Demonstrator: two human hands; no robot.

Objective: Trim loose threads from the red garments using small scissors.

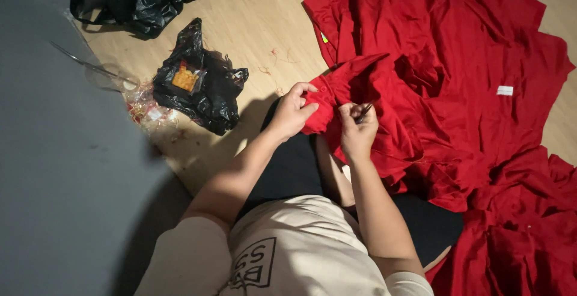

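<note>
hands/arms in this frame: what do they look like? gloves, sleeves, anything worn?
Both the left hand and the right hand are bare: no gloves, and no rings, watch or bands that can be made out. The forearms are uncovered up to the short sleeves of a cream-coloured T-shirt with a dark boxed print on the chest. No cables or markings on the arms.

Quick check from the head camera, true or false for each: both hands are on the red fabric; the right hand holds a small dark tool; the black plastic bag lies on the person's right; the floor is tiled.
1. Both hands are on the red fabric. True: the left hand pinches a bunched edge, and the right hand is at it too.
2. The right hand holds a small dark tool. True.
3. The black plastic bag lies on the person's right. False: it lies on their left.
4. The floor is tiled. False: it looks like light wood.
</note>
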